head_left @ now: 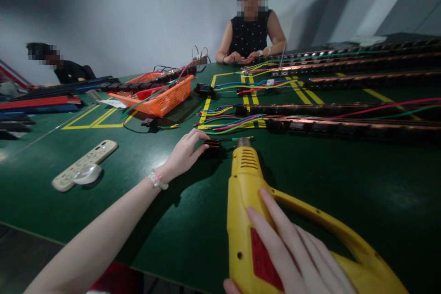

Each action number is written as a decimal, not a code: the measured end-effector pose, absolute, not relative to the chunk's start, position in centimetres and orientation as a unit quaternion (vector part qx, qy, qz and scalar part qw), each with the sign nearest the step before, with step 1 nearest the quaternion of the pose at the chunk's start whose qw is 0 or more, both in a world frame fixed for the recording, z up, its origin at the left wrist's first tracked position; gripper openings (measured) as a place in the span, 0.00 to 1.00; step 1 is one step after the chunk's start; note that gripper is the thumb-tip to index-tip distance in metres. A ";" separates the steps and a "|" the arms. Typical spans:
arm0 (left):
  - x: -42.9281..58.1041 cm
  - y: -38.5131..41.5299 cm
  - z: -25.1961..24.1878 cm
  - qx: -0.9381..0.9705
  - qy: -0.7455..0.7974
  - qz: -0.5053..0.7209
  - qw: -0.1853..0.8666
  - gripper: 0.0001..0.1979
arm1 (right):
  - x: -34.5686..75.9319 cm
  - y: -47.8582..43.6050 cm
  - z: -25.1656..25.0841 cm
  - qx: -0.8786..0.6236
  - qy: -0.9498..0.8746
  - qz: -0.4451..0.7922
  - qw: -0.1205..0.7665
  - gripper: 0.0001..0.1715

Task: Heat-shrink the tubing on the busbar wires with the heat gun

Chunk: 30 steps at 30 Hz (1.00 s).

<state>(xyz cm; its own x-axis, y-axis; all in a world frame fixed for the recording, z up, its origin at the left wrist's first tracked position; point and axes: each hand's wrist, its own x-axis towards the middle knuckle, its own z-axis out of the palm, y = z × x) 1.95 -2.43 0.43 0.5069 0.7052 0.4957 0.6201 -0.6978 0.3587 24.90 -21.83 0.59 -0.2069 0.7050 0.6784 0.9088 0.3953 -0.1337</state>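
My right hand [292,257] grips a yellow heat gun [246,193] at the lower right, its metal nozzle [244,142] aimed away from me. Just ahead of the nozzle lies a small black connector block [212,144] with a thin green wire [237,138] running out of it to the right. My left hand [184,152], a beaded bracelet on its wrist, pinches that block against the green table [103,202]. The nozzle tip is almost touching the wire beside the block.
Long black-and-copper power strips [344,126] with coloured wires cross the right side. An orange basket [161,96] sits at the centre left, a beige remote [84,164] and clear tape roll [87,174] nearer. One person sits across the table [253,32], another at the far left [65,66].
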 end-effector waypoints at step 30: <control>1.5 -2.7 1.2 0.886 0.364 0.284 0.039 0.11 | 22.7 -21.8 0.0 -0.501 -0.777 -0.144 0.353 0.32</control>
